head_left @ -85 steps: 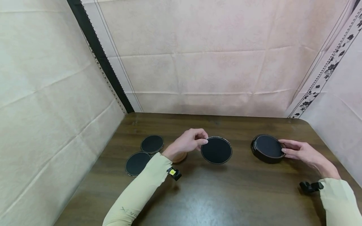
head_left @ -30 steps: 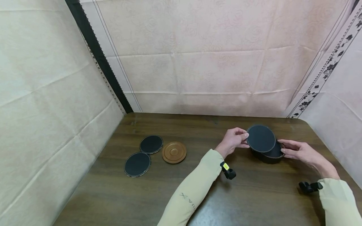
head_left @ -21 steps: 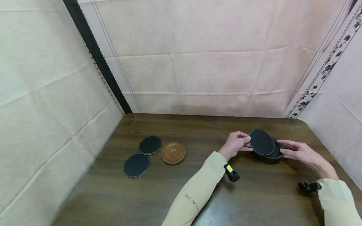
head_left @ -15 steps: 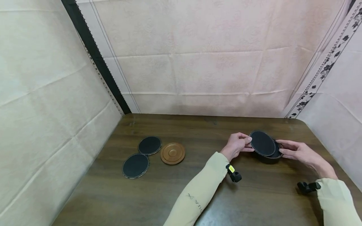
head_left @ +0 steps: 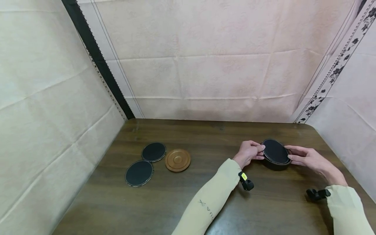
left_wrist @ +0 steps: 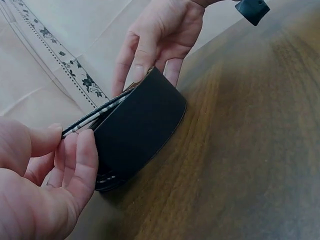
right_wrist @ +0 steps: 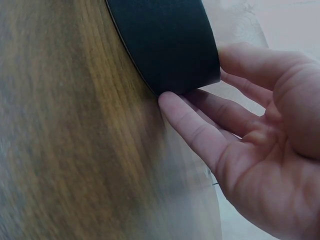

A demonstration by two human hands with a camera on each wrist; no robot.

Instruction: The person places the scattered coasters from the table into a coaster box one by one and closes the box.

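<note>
At the table's right side stands a round black coaster holder [head_left: 274,167]. My left hand [head_left: 249,152] pinches a black round coaster [head_left: 275,151] by its left edge. That coaster lies over the holder's mouth, slightly raised on the left; a gap under it shows in the left wrist view. From the opposite side my right hand [head_left: 312,160] grips the holder, thumb near the rim and fingers against the outer wall [right_wrist: 170,45]. The coaster hides most of the holder's inside.
Two more black coasters [head_left: 154,152] [head_left: 139,173] lie on the left of the brown wooden table [head_left: 141,212], edges touching. Beside them is a brown round disc [head_left: 178,160] with ring grooves. Pale cloth [head_left: 217,75] hangs behind and at both sides.
My left hand has carried the coaster rightward from the table's middle and lowered it onto the holder. My right hand has kept its grip on the holder. The view has shifted slightly.
</note>
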